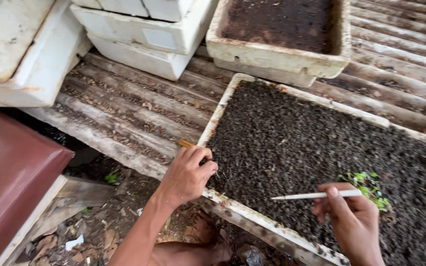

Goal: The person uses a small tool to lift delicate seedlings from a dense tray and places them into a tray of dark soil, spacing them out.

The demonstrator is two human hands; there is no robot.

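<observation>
While the left hand (187, 175) rests curled on the near left corner of the soil tray (213, 120), its fingers pinch a small brown stick (185, 143) at the rim. Over the tray's near right part, the right hand (348, 214) grips a thin white stick (316, 195), closed around it, beside green seedlings (368, 184). White foam boxes (144, 34) stand on the corrugated sheet (124, 106) behind.

corrugated sheet (139, 111), soil tray (232, 209), white boxes (144, 37)
</observation>
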